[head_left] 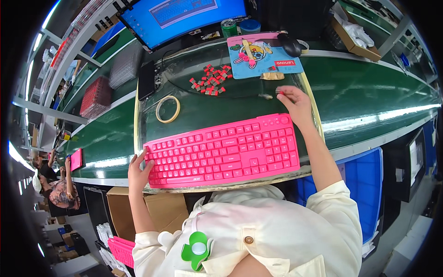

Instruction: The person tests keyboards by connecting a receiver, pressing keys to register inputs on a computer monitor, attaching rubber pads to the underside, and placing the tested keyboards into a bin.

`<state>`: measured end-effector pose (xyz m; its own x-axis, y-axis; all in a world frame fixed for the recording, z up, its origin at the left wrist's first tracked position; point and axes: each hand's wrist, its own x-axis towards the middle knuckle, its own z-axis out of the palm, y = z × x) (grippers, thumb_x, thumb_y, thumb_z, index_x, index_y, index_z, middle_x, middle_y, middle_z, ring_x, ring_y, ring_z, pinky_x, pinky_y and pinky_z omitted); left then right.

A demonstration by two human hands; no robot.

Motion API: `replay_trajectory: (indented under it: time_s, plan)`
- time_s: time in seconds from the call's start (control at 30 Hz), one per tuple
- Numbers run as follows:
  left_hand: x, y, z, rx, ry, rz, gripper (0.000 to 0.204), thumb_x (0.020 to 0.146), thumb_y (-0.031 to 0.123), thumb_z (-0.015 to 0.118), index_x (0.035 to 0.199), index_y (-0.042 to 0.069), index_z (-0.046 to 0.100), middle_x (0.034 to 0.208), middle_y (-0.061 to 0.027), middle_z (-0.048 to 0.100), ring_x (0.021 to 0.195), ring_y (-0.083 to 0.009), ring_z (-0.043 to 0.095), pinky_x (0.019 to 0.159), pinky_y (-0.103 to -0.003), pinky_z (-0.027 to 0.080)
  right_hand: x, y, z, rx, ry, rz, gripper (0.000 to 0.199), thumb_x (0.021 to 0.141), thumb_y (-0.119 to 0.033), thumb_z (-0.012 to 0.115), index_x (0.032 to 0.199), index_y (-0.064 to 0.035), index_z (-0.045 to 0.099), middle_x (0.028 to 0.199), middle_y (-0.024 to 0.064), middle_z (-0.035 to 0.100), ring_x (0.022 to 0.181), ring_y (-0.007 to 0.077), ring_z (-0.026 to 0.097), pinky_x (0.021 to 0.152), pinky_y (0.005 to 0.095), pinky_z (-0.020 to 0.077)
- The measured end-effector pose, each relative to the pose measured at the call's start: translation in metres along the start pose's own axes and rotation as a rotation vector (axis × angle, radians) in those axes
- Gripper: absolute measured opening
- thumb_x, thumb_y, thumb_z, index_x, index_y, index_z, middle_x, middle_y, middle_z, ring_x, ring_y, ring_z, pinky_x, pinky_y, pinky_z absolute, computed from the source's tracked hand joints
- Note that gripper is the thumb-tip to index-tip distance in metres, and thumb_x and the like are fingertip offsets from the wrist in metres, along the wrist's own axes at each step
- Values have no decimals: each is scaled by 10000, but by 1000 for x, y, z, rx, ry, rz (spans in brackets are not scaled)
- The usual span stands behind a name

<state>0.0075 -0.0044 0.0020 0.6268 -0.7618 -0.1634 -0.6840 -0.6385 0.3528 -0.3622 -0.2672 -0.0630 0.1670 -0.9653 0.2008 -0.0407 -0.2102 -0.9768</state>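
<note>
A bright pink keyboard (221, 154) lies across the near edge of the green mat (194, 111), tilted slightly up to the right. My left hand (139, 171) grips its left end, the thumb over the keys. Beyond the keyboard's upper right corner, my right hand (296, 105) pinches a small red-and-silver USB receiver (279, 92), partly covered by the fingertips. Just left of it, a cable's clear-tipped plug (265, 96) rests on the mat. Farther back is a loose pile of similar red USB receivers (212, 82).
A tape roll (168, 109) lies on the mat's left side. At the back are a monitor (180, 21), a green can (229, 28), a cartoon mouse pad (263, 60) and a black mouse (290, 45). A blue bin (364, 184) stands below right; co-workers (62, 191) are far left.
</note>
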Motion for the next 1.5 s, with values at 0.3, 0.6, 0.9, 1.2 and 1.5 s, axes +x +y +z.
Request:
replay_trajectory:
  time_s: [0.3,0.6,0.9,1.2,1.5]
  plan:
    - [26,200,47,135,104,972,441,763,115,636,1198,126,565,1207,-39,589,1016,-256,591,851,-324,475,-2,-1,-8,-166,-19,-37,93,765,34,627,840,0,670,859,53,671,705,148,605,690,230,486]
    - [64,272,127,134,93,1186,216,805,163,598,1015,121,622,999,-3,639,860,-201,600,747,-294,472,-3,-9,-12,-363,-108,-176,82,719,40,649,785,-7,662,818,56,679,703,170,615,699,236,486]
    - [45,264,110,174,146,1196,108,797,150,596,893,123,638,875,12,631,816,-181,569,734,-273,449,-10,-9,-4,-316,-210,-321,91,684,30,664,753,-29,671,800,28,677,709,182,599,740,264,477]
    - [42,243,105,246,71,1208,246,792,144,616,1033,110,646,966,-17,652,816,-209,592,743,-308,476,-1,-4,-1,-445,-315,-392,64,725,-38,631,751,-80,670,769,-13,660,781,185,576,809,300,405]
    - [-20,13,33,285,271,393,666,699,325,729,1288,124,492,1424,-116,343,1229,-335,409,981,-411,362,-1,-3,-21,-567,-141,-343,102,750,-83,622,827,-115,679,792,-10,653,849,173,533,883,326,345]
